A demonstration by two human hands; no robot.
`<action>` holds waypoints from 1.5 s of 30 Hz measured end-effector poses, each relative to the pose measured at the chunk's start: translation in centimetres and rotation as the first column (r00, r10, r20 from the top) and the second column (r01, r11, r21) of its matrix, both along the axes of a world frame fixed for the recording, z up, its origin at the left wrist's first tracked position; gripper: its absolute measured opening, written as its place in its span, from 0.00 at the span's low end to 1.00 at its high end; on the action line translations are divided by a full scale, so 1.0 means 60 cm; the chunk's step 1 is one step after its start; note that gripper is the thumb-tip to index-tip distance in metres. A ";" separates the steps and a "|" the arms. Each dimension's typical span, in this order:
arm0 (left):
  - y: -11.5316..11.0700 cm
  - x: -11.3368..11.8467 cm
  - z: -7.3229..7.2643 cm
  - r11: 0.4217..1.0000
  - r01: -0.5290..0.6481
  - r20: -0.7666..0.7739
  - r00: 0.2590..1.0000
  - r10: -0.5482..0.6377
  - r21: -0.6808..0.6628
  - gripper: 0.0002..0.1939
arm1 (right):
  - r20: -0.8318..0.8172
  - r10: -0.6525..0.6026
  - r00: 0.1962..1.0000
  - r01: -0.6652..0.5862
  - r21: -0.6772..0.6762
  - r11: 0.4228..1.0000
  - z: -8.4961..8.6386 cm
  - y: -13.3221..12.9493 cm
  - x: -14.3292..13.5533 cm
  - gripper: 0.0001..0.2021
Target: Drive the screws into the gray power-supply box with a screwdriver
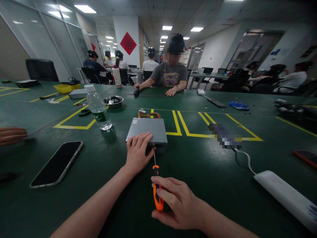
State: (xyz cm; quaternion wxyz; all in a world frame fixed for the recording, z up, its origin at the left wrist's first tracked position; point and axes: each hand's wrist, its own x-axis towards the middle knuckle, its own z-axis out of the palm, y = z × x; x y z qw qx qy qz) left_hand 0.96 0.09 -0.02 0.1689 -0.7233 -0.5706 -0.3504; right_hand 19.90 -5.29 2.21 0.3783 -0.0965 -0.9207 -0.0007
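Note:
A grey metal box (150, 127), with a bundle of coloured wires (150, 114) at its far side, lies on the green table. My left hand (138, 152) rests on the box's near left part, fingers on its top and thumb at the near side. In my right hand (175, 201) is an orange and black screwdriver (158, 195), held by the handle between thumb and fingers. Its shaft points away from me, and the tip meets the near side of the box. What the tip touches there is too small to tell.
A water bottle (100, 110) and a phone (58, 163) stand and lie to the left, a metal bowl (113, 101) behind. A white power strip (284, 195) with a cable is at right. Another person's hand (12, 136) is at the left edge; a person (169, 74) sits opposite.

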 end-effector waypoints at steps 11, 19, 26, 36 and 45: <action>0.000 0.000 -0.001 1.000 0.005 0.006 1.000 -0.005 0.003 0.21 | 0.004 0.005 1.000 -0.005 0.050 0.999 -0.009 0.006 -0.005 0.10; 0.001 0.000 -0.001 1.000 0.001 0.004 1.000 -0.001 0.002 0.22 | 0.143 0.017 0.990 -0.021 0.029 0.999 0.009 0.000 -0.005 0.15; 0.001 0.000 -0.001 1.000 0.002 0.007 1.000 -0.002 0.008 0.21 | 0.023 0.017 1.000 -0.019 0.077 0.997 -0.005 0.002 -0.007 0.12; 0.002 -0.001 -0.002 1.000 -0.006 -0.008 1.000 0.006 0.007 0.21 | 0.069 -0.014 0.997 0.009 0.076 0.997 0.006 0.001 -0.006 0.11; 0.001 0.000 -0.002 1.000 -0.006 -0.009 1.000 0.006 0.008 0.21 | 0.122 -0.019 0.992 0.013 0.047 0.999 0.006 0.000 -0.008 0.14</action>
